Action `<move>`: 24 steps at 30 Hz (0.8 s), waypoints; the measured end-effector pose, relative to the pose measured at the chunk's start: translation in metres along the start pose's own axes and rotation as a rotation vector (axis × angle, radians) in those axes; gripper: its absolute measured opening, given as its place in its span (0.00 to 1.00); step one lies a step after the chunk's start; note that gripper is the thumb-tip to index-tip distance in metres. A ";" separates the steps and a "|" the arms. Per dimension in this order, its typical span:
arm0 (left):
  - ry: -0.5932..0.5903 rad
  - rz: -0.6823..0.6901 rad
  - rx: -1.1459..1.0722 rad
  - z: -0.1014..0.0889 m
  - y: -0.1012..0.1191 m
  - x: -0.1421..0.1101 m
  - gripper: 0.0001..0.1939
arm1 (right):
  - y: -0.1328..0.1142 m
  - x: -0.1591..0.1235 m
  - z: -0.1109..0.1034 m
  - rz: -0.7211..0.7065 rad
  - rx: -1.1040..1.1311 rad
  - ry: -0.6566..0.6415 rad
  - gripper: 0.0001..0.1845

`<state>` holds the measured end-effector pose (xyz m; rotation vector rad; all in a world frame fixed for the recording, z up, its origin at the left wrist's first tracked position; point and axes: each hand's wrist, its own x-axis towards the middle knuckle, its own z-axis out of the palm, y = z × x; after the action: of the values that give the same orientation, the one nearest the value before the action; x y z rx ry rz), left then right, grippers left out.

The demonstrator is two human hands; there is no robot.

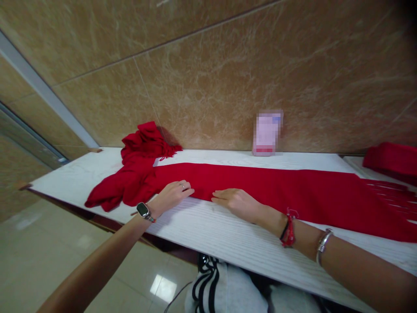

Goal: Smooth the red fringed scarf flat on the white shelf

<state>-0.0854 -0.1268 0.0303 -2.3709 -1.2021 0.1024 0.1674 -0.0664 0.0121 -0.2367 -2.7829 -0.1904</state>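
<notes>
A long red scarf lies stretched along the white table, flat through its middle and right part. Its left part is bunched into a loose heap, and fringe hangs off its right end. My left hand, wearing a ring and a watch, rests on the near edge of the scarf beside the heap, fingers extended. My right hand lies a little to the right at the same edge, its fingers stretched out and pointing left. Both thumbs are largely hidden.
A blurred pink and white packet or card leans against the tan wall behind the table. More folded red cloth sits at the far right. The table's near edge runs just before my body, with tiled floor at left.
</notes>
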 end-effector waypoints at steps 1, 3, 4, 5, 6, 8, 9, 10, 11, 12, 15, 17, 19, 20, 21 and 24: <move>0.006 0.014 0.006 -0.001 0.000 0.000 0.11 | 0.000 0.000 0.001 -0.003 0.002 -0.002 0.14; 0.028 0.048 0.020 -0.002 0.000 -0.001 0.12 | 0.000 0.001 0.002 0.012 0.009 0.004 0.15; 0.035 0.069 0.026 -0.003 -0.001 -0.002 0.12 | 0.000 0.002 0.002 0.026 0.013 0.009 0.15; 0.040 0.091 0.032 -0.003 -0.001 -0.003 0.12 | 0.000 0.003 0.002 0.036 0.018 0.013 0.16; 0.044 0.108 0.037 -0.003 0.000 -0.003 0.12 | 0.000 0.003 0.003 0.039 0.026 0.013 0.16; 0.058 0.123 0.049 -0.003 0.000 -0.003 0.11 | 0.000 0.004 0.003 0.028 0.053 0.005 0.16; 0.069 0.119 0.051 -0.002 0.001 -0.003 0.11 | 0.001 0.004 0.003 0.021 0.071 0.001 0.16; 0.079 0.109 0.052 -0.002 0.001 -0.002 0.11 | 0.002 0.004 0.003 0.017 0.088 0.004 0.17; 0.087 0.095 0.051 -0.001 0.001 0.000 0.11 | 0.003 0.003 0.003 0.021 0.104 0.013 0.17; 0.090 0.078 0.046 -0.001 0.001 0.001 0.11 | 0.004 0.003 0.004 0.030 0.120 0.029 0.18; 0.055 0.041 -0.009 -0.001 0.001 0.003 0.12 | 0.006 0.000 0.005 0.044 0.176 0.054 0.19; -0.006 0.030 -0.076 -0.002 -0.001 0.002 0.14 | 0.006 -0.002 0.006 0.019 0.211 0.010 0.20; -0.067 0.013 -0.150 -0.003 -0.003 -0.001 0.17 | 0.005 -0.003 0.008 -0.007 0.240 -0.051 0.21; -0.093 0.002 -0.179 -0.004 -0.004 -0.002 0.18 | 0.005 -0.003 0.008 -0.011 0.253 -0.070 0.21; -0.115 -0.005 -0.198 -0.005 -0.006 -0.003 0.19 | 0.005 -0.003 0.008 -0.009 0.267 -0.079 0.21; -0.169 0.010 -0.184 -0.008 -0.010 -0.005 0.23 | 0.006 -0.003 0.008 0.002 0.312 -0.082 0.22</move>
<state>-0.0938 -0.1282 0.0409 -2.5706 -1.3278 0.2071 0.1689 -0.0602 0.0039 -0.1723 -2.8418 0.2581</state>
